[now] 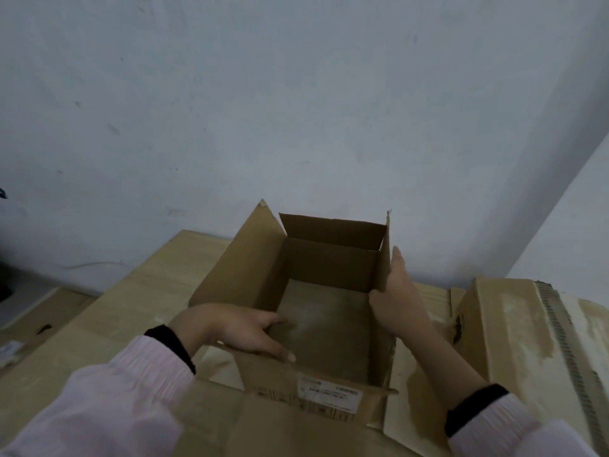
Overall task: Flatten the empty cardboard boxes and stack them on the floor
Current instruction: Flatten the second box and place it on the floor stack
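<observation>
Flattening has barely begun; open cardboard box [329,265] stands upright, flaps splayed, with a taped box [514,328] just right of it. Left hand [237,328] hooks fingers over its near-left corner; right hand [392,291] pinches its right wall, thumb inside. Next move, I judge, calls for pressing opposite corners together.

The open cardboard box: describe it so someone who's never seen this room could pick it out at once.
Below the pale wall lies a spread of flat cardboard. The open cardboard box stands at its middle, held by the left hand and right hand. Unlike the shut box to its right, its flaps are open and its near flap bears a white label.
</observation>
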